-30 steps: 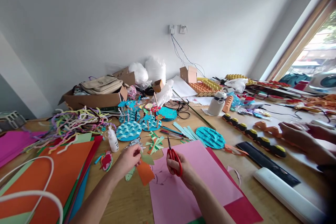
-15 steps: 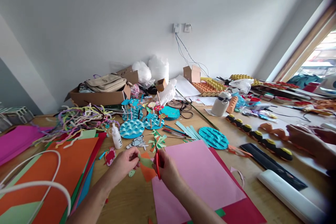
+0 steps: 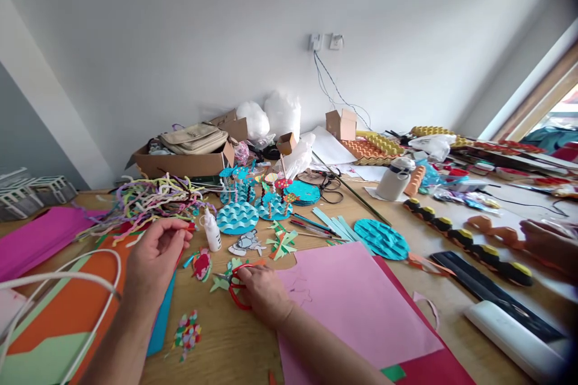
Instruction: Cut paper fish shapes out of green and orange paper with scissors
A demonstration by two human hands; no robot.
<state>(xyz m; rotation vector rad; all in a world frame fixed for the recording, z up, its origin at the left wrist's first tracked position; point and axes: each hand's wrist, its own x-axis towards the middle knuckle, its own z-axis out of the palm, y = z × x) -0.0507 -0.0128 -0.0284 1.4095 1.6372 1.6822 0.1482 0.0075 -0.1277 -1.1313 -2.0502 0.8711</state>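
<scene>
My left hand (image 3: 156, 252) hovers above the edge of the stacked coloured sheets (image 3: 76, 307), fingers loosely curled and apart, with nothing visible in them. A small white glue bottle (image 3: 211, 230) stands just to its right. My right hand (image 3: 264, 289) lies low on the wooden table (image 3: 226, 343), its fingers in the handles of the red scissors (image 3: 235, 289), whose blades point left. Small green paper cut-outs (image 3: 221, 280) lie at the scissor tips. A pink sheet (image 3: 352, 307) on a red one lies to the right of that hand.
Blue wavy paper discs (image 3: 238, 216), a tangle of paper strips (image 3: 149, 198), a cardboard box with a bag (image 3: 183, 159), a white cup (image 3: 395, 177) and a black ruler (image 3: 492, 289) crowd the table. Another person's hand (image 3: 544, 240) works at the right edge.
My left hand let go of the green and orange paper pieces and swung left over the sheet stack. My right hand lowered the scissors onto the table. The view turned left.
</scene>
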